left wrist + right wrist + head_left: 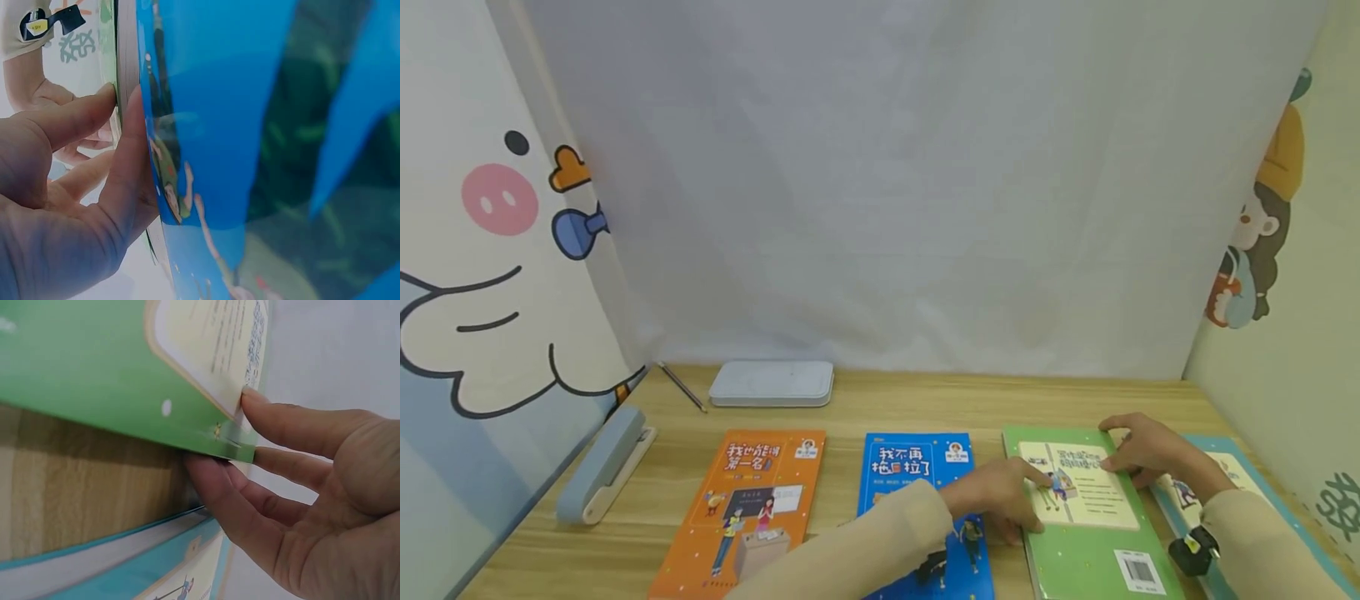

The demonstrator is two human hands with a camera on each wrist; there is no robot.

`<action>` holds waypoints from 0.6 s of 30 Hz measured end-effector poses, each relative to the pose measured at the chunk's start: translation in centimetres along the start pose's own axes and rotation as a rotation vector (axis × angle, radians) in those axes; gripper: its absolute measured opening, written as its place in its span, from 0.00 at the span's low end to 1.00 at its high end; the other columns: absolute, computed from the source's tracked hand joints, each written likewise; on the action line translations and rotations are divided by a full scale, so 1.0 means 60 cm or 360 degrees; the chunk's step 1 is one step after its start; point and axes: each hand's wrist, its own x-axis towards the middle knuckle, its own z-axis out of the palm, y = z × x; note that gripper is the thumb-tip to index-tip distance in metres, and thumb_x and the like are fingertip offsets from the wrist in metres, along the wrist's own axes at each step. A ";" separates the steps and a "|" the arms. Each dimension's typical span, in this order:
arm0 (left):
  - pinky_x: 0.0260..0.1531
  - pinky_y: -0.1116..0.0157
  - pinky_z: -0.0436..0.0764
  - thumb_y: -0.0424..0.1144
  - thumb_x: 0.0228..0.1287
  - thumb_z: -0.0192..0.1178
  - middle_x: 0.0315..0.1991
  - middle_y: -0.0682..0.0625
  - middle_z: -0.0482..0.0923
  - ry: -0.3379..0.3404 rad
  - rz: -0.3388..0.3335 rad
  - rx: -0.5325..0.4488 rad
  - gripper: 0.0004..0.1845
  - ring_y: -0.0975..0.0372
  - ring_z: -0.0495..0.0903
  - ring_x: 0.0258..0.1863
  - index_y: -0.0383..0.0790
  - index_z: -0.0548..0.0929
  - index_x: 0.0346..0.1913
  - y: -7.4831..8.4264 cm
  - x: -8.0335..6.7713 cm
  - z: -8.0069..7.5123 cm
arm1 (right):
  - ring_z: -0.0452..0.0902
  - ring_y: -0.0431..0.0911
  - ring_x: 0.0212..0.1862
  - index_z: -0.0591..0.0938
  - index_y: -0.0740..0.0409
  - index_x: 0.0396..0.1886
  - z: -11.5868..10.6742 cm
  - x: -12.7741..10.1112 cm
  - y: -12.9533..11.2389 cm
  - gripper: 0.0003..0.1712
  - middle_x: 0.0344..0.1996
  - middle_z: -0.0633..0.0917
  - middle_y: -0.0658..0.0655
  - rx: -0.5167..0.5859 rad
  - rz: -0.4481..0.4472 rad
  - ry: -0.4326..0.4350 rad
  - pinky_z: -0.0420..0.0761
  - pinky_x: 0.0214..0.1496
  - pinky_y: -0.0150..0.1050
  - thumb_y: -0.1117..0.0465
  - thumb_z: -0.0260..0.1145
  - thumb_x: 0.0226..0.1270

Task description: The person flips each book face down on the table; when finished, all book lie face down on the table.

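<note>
A green book point(1082, 554) lies on the table, its barcode side up. My left hand point(997, 493) holds it by the left edge; in the left wrist view the thumb and fingers meet at that edge. At its far right corner, my right hand point(1161, 454) pinches the book, thumb on the cover and fingers beneath, as the right wrist view shows. Partly under my left forearm is a blue book point(891, 471). A light blue book point(1243, 467) lies to the right, partly hidden by my right arm.
An orange book point(700, 533) lies on the left of the wooden table point(970, 402). Farther left is a blue stapler point(601, 467). A pencil point(681, 386) and a pale pencil case point(771, 383) lie toward the back, before a grey curtain point(887, 183).
</note>
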 end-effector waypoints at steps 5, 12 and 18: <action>0.16 0.68 0.82 0.30 0.52 0.75 0.35 0.40 0.83 -0.0009 -0.0004 0.0046 0.34 0.59 0.82 0.14 0.60 0.82 0.61 -0.001 0.001 -0.002 | 0.82 0.47 0.34 0.60 0.79 0.70 -0.001 0.001 -0.001 0.44 0.43 0.80 0.72 -0.0069 0.0009 0.0012 0.87 0.36 0.47 0.66 0.73 0.62; 0.16 0.69 0.82 0.32 0.53 0.75 0.26 0.46 0.79 -0.0015 0.0016 0.0130 0.34 0.60 0.80 0.13 0.60 0.81 0.63 0.000 -0.001 -0.005 | 0.75 0.46 0.31 0.61 0.79 0.70 -0.002 -0.002 -0.007 0.43 0.33 0.80 0.61 -0.0109 0.0024 0.0013 0.84 0.31 0.43 0.66 0.72 0.62; 0.17 0.70 0.82 0.32 0.53 0.75 0.33 0.47 0.80 0.0004 0.0019 0.0173 0.33 0.60 0.82 0.15 0.60 0.81 0.62 0.000 0.000 -0.003 | 0.78 0.46 0.31 0.60 0.79 0.70 -0.001 -0.002 -0.008 0.43 0.33 0.81 0.62 -0.0110 0.0035 0.0007 0.85 0.32 0.43 0.65 0.71 0.63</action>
